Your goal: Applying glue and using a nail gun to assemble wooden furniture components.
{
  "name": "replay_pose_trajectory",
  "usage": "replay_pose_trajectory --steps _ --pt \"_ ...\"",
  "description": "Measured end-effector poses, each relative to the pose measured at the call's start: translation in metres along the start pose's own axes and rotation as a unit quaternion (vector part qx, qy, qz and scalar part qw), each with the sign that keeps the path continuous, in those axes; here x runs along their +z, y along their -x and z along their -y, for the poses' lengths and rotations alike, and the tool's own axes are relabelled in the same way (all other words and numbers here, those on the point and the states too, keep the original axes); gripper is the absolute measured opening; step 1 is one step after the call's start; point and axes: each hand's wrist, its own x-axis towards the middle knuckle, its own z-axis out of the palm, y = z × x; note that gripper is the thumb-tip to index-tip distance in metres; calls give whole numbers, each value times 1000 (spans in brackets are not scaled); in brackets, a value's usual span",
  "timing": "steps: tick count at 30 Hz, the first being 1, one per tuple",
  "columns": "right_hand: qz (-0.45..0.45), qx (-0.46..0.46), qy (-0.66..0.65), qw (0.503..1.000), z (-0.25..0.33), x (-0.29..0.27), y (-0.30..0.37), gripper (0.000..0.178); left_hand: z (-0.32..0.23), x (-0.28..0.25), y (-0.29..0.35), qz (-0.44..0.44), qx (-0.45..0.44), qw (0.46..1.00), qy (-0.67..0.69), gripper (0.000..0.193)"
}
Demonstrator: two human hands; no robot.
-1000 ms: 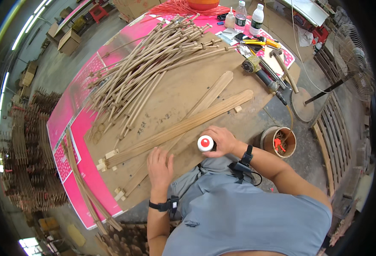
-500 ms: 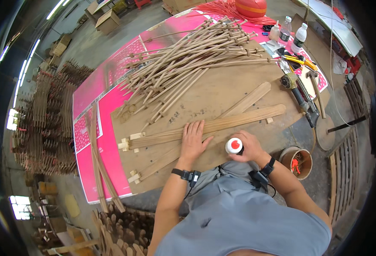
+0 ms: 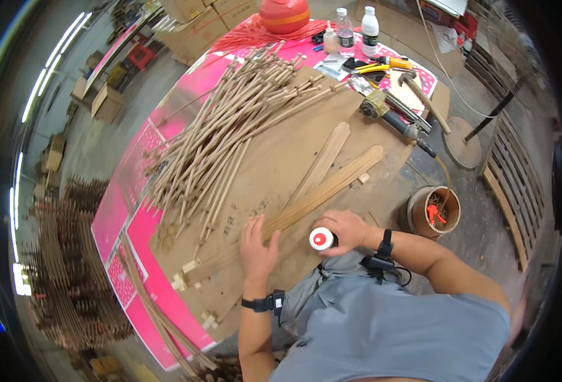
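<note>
My left hand (image 3: 259, 249) lies on a long, flat wooden slat (image 3: 332, 193) with a rounded end, its fingers stretched out. To its right, my right hand (image 3: 346, 230) is wrapped round a container with a round white top (image 3: 321, 239) and a red spot. I see it end-on; it looks like a bottle, and its body is mostly hidden. A second slat (image 3: 319, 159) passes under the first one. Small pale wood blocks (image 3: 179, 282) sit at the first slat's left end, and another block (image 3: 364, 179) is by its right end.
A large heap of thin wooden rods (image 3: 230, 127) covers the table's far left. Back right are plastic bottles (image 3: 369, 32), a hammer (image 3: 426, 102) and a power tool (image 3: 396, 121) with a hose. A bucket (image 3: 413, 213) stands right of the table; a round-based stand (image 3: 462, 151) is behind it.
My view has turned, so the table and its things sit further left and tilted in the picture. My left hand still rests on the slat; my right still grips the white-topped bottle.
</note>
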Motion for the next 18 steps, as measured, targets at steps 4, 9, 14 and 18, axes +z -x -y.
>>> replay_pose_trajectory --steps 4,9,14,18 --pt "-5 -7 -9 1000 0 -1 0 56 22 -36 -45 -69 26 997 8 44" --pt "2 2 -16 1000 0 -4 1 56 76 -64 -124 -140 -43 981 -125 43" --pt "7 6 -26 1000 1 -5 -1 55 138 -69 -164 -81 -208 957 -184 50" --pt "9 7 -35 999 0 -3 -3 52 163 -56 -172 -78 -226 946 -218 39"
